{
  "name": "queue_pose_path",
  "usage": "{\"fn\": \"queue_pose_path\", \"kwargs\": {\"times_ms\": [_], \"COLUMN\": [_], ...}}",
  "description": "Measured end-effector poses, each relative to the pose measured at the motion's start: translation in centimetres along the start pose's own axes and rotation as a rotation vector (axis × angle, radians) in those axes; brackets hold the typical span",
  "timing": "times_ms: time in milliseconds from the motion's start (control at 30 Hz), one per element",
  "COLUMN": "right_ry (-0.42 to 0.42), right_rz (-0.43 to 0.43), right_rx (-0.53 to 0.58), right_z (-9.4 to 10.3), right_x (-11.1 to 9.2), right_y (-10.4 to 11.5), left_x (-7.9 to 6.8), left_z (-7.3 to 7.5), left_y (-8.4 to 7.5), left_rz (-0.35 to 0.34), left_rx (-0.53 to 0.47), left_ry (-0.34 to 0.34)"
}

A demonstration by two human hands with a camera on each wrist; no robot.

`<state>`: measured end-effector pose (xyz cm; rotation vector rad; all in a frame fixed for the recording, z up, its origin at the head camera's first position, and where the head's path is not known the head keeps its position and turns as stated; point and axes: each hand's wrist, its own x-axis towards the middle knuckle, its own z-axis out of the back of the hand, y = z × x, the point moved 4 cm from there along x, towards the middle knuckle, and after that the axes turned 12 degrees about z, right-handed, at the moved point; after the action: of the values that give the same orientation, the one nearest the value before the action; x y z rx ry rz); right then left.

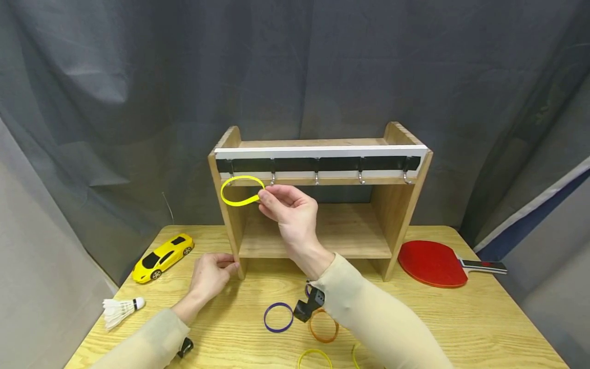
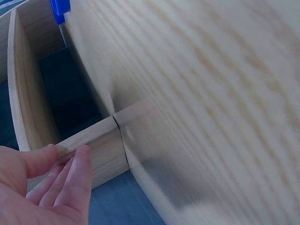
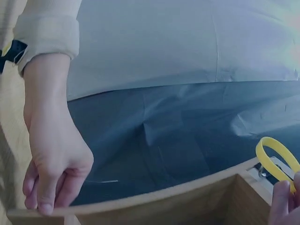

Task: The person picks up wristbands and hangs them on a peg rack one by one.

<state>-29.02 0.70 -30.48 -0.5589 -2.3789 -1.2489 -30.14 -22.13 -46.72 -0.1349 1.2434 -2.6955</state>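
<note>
My right hand (image 1: 295, 220) pinches a yellow silicone wristband (image 1: 237, 203) between thumb and fingers, at the left end of a hook rail (image 1: 295, 164). The band's loop overlaps the leftmost hook in the head view. In the right wrist view the wristband (image 3: 268, 165) appears close by a metal hook (image 3: 262, 172). Low on the left side of a small wooden shelf (image 1: 341, 230), my left hand (image 1: 209, 277) holds the front edge of the side panel. The left wrist view shows thumb and fingertips gripping that wooden edge (image 2: 105, 136).
Purple (image 1: 278, 329), orange (image 1: 324, 340) and yellow (image 1: 315, 351) wristbands lie on the table before the shelf, partly behind my right sleeve. A yellow toy car (image 1: 163, 258) and a shuttlecock (image 1: 121, 310) are at left, a red table tennis paddle (image 1: 433, 263) at right. Grey curtains hang behind.
</note>
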Motion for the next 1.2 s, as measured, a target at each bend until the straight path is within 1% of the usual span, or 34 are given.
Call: {"fn": "queue_pose_path", "kwargs": {"times_ms": [167,333,733,900,1067,1200], "right_ry": [-0.047,-0.057,0.002,0.008,0.011,0.021], "right_rz": [-0.022,-0.028,-0.022,-0.018,-0.015,-0.019], "right_rx": [0.013,-0.009,-0.080,-0.096,-0.104,-0.111], "right_z": [-0.4,-0.2,0.0,0.1,0.0,0.0], "right_x": [-0.2,-0.3,-0.4,-0.4,-0.2,-0.2], "right_y": [-0.7,-1.4,-2.8,-3.4,-3.5,-3.4], "left_x": [-0.1,-0.1,-0.2,-0.2,-0.2,-0.1], "left_z": [0.0,0.0,0.1,0.1,0.2,0.2], "left_y": [0.0,0.0,0.1,0.0,-0.1,-0.2], "left_rz": [-0.004,0.004,0.006,0.002,-0.011,-0.003], "left_rx": [0.010,0.017,0.029,0.032,0.035,0.029], "left_ry": [-0.007,-0.005,-0.011,-0.011,-0.011,-0.003]}}
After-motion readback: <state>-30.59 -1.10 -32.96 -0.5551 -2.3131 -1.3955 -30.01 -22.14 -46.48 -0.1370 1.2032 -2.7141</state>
